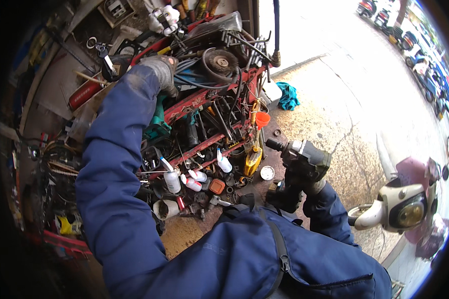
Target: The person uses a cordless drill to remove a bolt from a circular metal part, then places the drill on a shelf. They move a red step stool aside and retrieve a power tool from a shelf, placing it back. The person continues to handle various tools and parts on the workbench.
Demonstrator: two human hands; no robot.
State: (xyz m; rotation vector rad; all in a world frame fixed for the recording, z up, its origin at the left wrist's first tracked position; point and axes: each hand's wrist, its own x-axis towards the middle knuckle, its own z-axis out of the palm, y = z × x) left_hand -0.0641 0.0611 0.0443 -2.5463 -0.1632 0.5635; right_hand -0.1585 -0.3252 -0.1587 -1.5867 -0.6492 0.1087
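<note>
My right hand (312,185), gloved, is wrapped round a cordless impact wrench (308,158), which has a dark body, a metal nose and a black socket pointing left. My left hand (160,71), in a grey glove, reaches over the top of a red metal tool rack (184,108). Its fingers are partly hidden, so I cannot tell whether they grip anything. Beside that hand lie a coil of blue-grey cable (187,74) and a round disc (221,62) in a dark housing. Just below it, a teal power tool (157,122) sits in the rack.
White spray bottles (172,181), a yellow oil bottle (253,160), an orange funnel (262,119) and a small white tub (267,173) stand along the rack's near side. A teal cloth (288,96) lies on the ground. A white scooter (401,207) stands at right; more are parked farther off.
</note>
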